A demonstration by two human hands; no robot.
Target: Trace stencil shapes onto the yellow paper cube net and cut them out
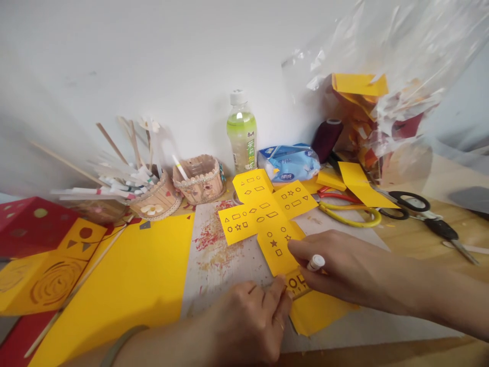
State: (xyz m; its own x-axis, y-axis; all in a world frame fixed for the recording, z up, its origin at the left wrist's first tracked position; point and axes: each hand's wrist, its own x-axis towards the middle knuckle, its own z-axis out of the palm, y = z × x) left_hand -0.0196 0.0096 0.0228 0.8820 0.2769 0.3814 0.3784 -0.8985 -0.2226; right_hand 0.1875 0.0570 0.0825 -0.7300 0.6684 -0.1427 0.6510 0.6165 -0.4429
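A yellow paper cutout, shaped like a cross of joined squares, lies on the grey board with rows of dark outlined shapes on it: stars, circles, rectangles, triangles. My right hand pinches a marker over its lower arm; the pale end points up and the tip is hidden by my fingers. Across the lower part lies a stencil ruler with cut-out shapes. My left hand has its fingers bunched on the stencil's left edge, holding it against the paper. The cutout's lowest flap extends beneath my right hand.
A large yellow sheet, a thin stick and decorated paper boxes lie left. Behind stand baskets with pens, a bottle and a blue tissue pack. Right are scissors, a knife and a plastic bag.
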